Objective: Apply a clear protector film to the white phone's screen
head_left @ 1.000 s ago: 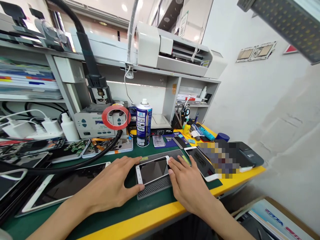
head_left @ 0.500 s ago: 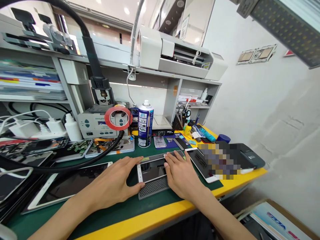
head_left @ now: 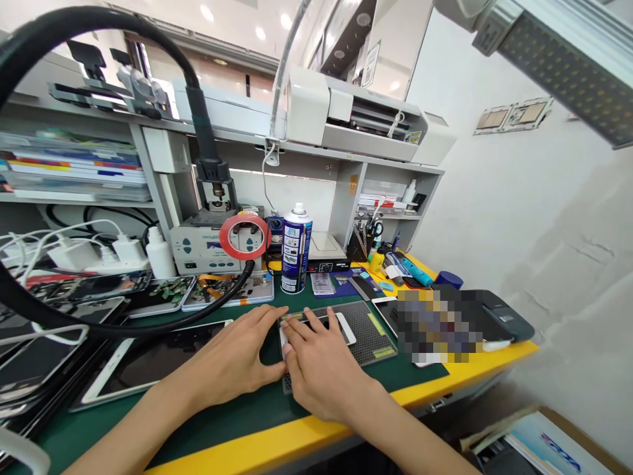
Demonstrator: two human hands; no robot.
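A white phone [head_left: 345, 327] lies on a perforated grey mat [head_left: 368, 336] at the front of the green bench. My right hand [head_left: 316, 369] lies flat over the phone's left part, fingers stretched out across the screen. Just left of the mat, my left hand [head_left: 237, 359] rests flat on the bench, its fingertips at the phone's left end. Only the phone's right end shows beyond my right hand.
A white tablet [head_left: 148, 366] lies to the left under a black hose [head_left: 148, 323]. Behind the mat stand a blue spray can [head_left: 295, 249], a red tape ring [head_left: 244, 236] and a grey station [head_left: 202, 245]. A second phone [head_left: 388, 309] and a blurred patch are at right. The yellow bench edge [head_left: 277, 442] runs in front.
My right hand has slid left across the phone, from its right end to covering most of the screen. The view has turned slightly right and up. My left hand has stayed put.
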